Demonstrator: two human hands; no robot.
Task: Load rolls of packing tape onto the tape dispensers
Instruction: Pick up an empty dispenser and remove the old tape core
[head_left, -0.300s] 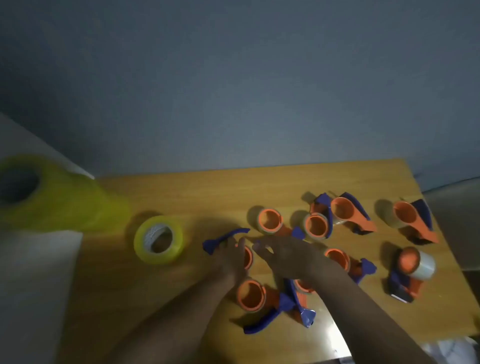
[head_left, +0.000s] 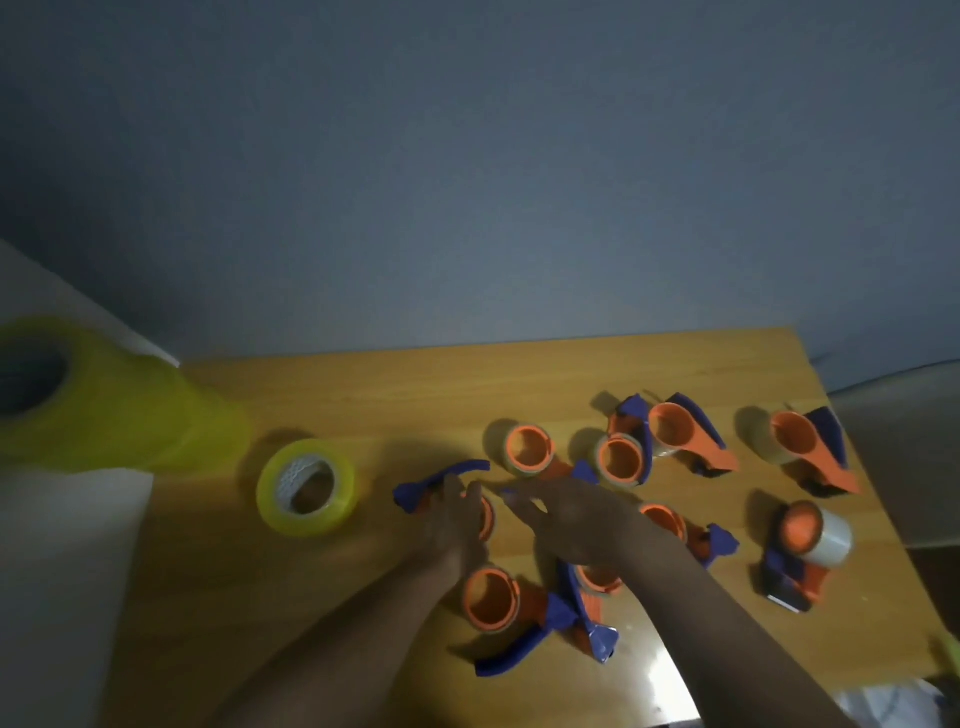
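Observation:
Several orange-and-blue tape dispensers lie on the wooden table (head_left: 363, 395). My left hand (head_left: 454, 519) is closed on one dispenser (head_left: 441, 480) whose blue handle sticks out to the left. My right hand (head_left: 566, 512) is beside it, fingertips pinched at the same dispenser. A yellow tape roll (head_left: 306, 487) stands to the left, apart from both hands. A stack of yellow rolls (head_left: 104, 410) lies on its side at far left. One dispenser (head_left: 802, 545) at right carries a clear roll.
Loose dispensers crowd the right half of the table, one (head_left: 493, 600) just below my left wrist. A white surface (head_left: 62, 571) borders the table on the left. The table's right edge lies beyond the dispensers.
Both hands stay on the same dispenser; the fingers have shifted only slightly. The rolls and other dispensers have not moved.

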